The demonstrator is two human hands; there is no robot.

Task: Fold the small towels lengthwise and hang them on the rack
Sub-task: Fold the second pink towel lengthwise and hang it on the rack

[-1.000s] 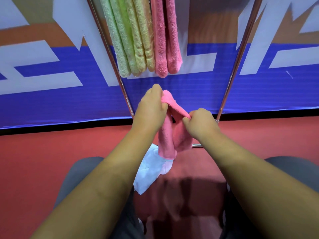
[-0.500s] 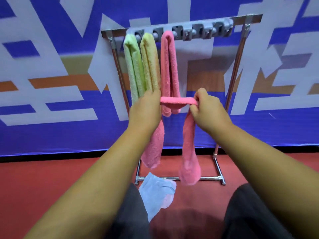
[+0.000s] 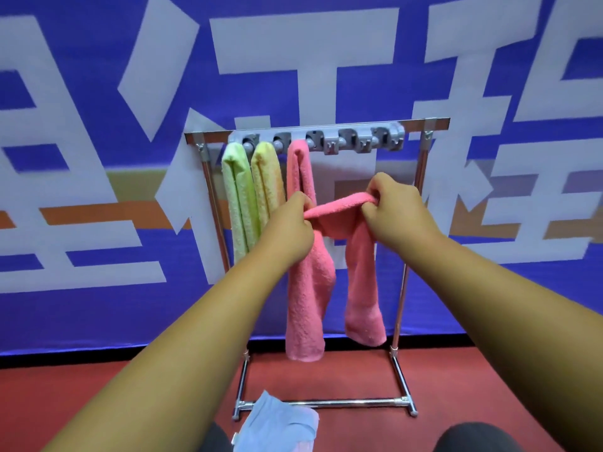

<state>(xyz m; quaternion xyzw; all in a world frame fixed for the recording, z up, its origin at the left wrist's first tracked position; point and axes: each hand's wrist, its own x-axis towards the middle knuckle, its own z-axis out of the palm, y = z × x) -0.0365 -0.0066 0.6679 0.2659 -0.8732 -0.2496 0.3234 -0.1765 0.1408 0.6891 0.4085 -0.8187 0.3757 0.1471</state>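
A pink towel (image 3: 339, 210), folded into a long strip, stretches between my hands in front of the rack, both ends hanging down. My left hand (image 3: 290, 226) pinches its left part, my right hand (image 3: 394, 210) grips its right part a bit higher. The metal rack (image 3: 421, 164) stands on the floor with a grey hook bar (image 3: 355, 140) along its top. Three folded towels hang on the left hooks: a green towel (image 3: 236, 197), a yellow towel (image 3: 267, 177) and another pink towel (image 3: 300, 168), partly behind my hands.
A light blue towel (image 3: 277, 425) lies on my lap near the rack's base bar (image 3: 342, 402). The hooks right of the hung pink towel carry nothing. A blue and white banner wall (image 3: 98, 158) stands right behind the rack, on a red floor (image 3: 98, 386).
I have raised my head and lifted the pink towel from lap height up toward the rack's top. My hands have moved apart, stretching the strip between them.
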